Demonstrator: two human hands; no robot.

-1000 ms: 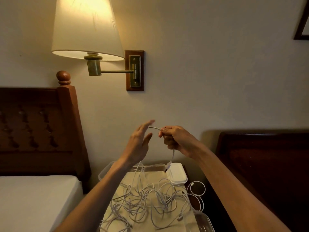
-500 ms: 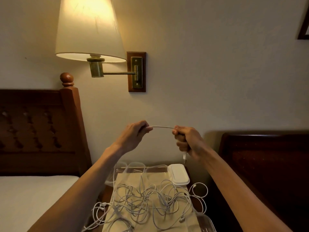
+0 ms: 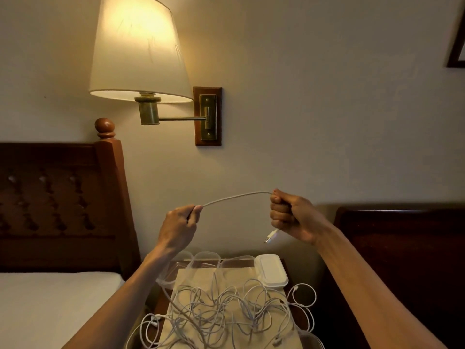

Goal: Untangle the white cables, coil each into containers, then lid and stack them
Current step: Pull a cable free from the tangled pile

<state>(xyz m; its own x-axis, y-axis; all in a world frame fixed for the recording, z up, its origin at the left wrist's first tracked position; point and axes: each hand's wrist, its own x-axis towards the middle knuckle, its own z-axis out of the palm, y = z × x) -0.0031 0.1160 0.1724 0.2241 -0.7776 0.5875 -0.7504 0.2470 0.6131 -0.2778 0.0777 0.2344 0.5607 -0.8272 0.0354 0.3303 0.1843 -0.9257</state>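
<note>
- Two hands up above the nightstand (image 3: 289, 263), both on one white cable (image 3: 236, 197).
- Left hand (image 3: 180, 226): fingers curled, thumb and forefinger pinch the cable; from there the cable drops toward the tangle (image 3: 221, 313).
- Right hand (image 3: 292, 215): closed fist round the cable; plug (image 3: 271, 236) sticks out below the fist, above the nightstand.
- Cable between the hands runs in a shallow arch, higher at the right hand.
- Tangle of white cables lies on a beige mat (image 3: 191, 275) on the nightstand; loops spill over both the left and right edges.
- Clear containers (image 3: 208, 258) in a row at the back of the nightstand, behind the mat, no lids on them.
- White lids (image 3: 271, 270) at the back right of the nightstand, touching the mat edge; they look stacked, count can't be told.
- One more clear container (image 3: 310, 338) at the front right corner, mostly cut off.
- Lamp (image 3: 139, 49) lit on the wall above the nightstand; bed (image 3: 50, 306) to its left, dark headboard (image 3: 402, 248) to its right.
</note>
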